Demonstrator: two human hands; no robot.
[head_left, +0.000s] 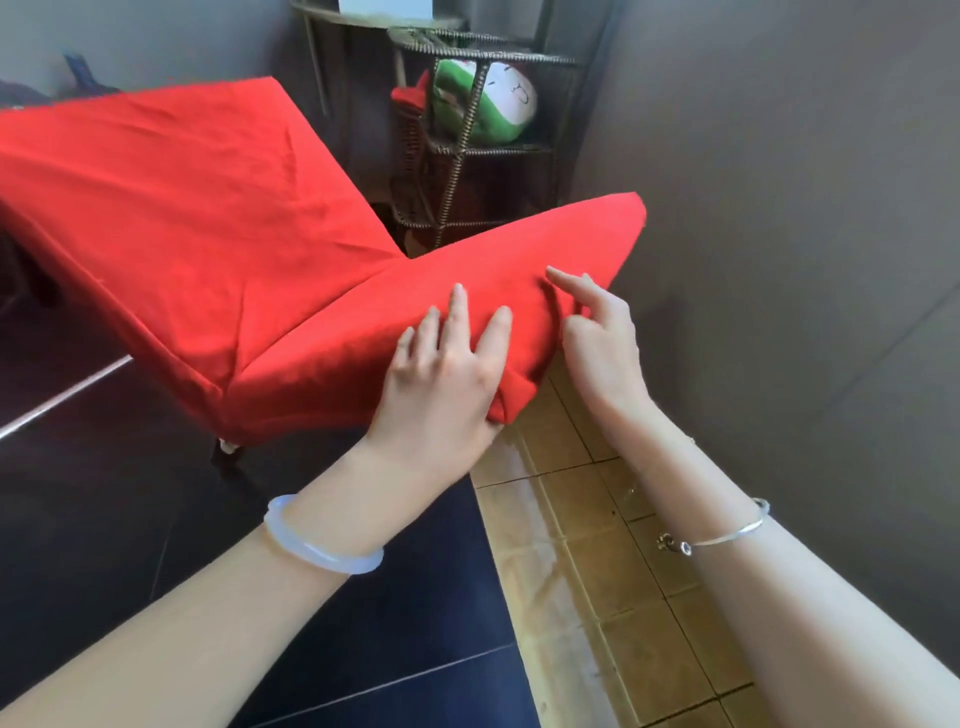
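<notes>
Left hand (441, 374): released, fingers spread flat, pressing red cloth (208, 208) (folded corner)
Right hand (597, 343): released, index fingertip touching cloth

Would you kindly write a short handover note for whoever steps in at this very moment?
Left hand: flat, fingers spread, pressing on the folded flap of the red cloth.
Right hand: fingertips touch the flap near its right edge; I cannot tell whether the thumb pinches it.
Cloth: draped over a low table, one leg showing; the flap sticks out to the right.
Done: one fold made.
Left: probably smoothing the flap and folding the rest.
</notes>
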